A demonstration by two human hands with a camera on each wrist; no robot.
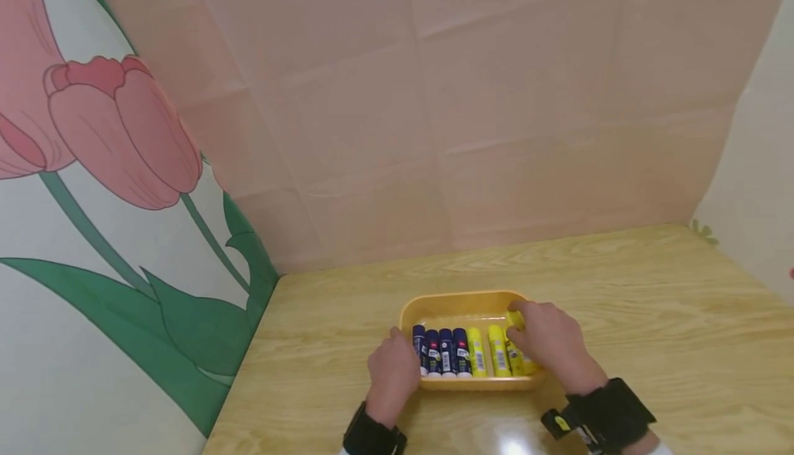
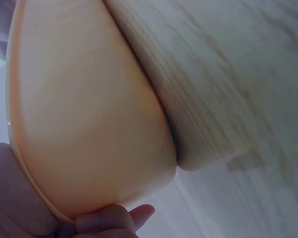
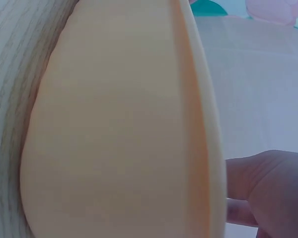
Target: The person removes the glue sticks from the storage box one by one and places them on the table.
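Observation:
A shallow yellow-orange plastic tray (image 1: 459, 385) rests on the table with a row of glue sticks inside. Several navy glue sticks (image 1: 446, 351) stand side by side at its left, and yellow glue sticks (image 1: 498, 350) fill the right part, with a small gap among them. My left hand (image 1: 395, 365) grips the tray's left end, its fingers curled round the rim in the left wrist view. Over the right end, my right hand (image 1: 552, 338) pinches a yellow glue stick (image 1: 515, 318) between thumb and fingers; the hand hides part of it and the tray's right corner.
The wood-grain table (image 1: 651, 317) extends around the tray. Behind it hangs a pinkish sheet (image 1: 471, 110), and a wall with painted tulips (image 1: 118, 131) borders the left side. Another pale wall (image 1: 759, 186) stands at the right.

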